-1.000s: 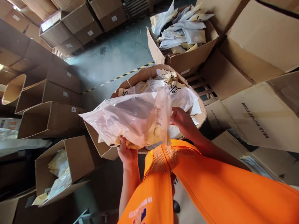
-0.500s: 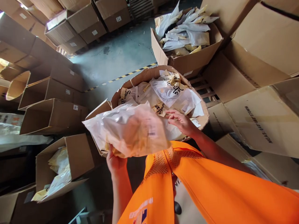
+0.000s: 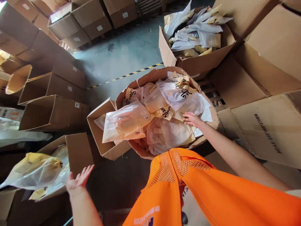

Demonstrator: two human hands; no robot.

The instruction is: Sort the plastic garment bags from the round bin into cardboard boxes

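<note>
My left hand [image 3: 80, 179] is open, palm up and fingers spread, at the lower left. Just beyond its fingers, a clear plastic bag with yellowish contents [image 3: 35, 171] hangs in the air over an open carton [image 3: 80, 150], touching no hand. My right hand [image 3: 193, 120] reaches over a round cardboard bin [image 3: 207, 100], fingers extended above clear bags [image 3: 178, 131] and holding none. Black handwriting marks some parcels [image 3: 181, 89] in the bin. Another clear bag [image 3: 127, 121] lies across the bin's left rim and a small carton [image 3: 109, 150].
At the upper right, a carton [image 3: 202, 59] is heaped with white and yellow bags. Large cartons [image 3: 265, 128] stand along the right. Open cartons [image 3: 63, 113] line the left side. Yellow-black tape [image 3: 131, 73] crosses the floor behind the bin.
My left hand has let go of the clear bag and swung left and down; a bag is now in the air by the left carton. My right hand has shifted slightly right, its fingers stretched out.
</note>
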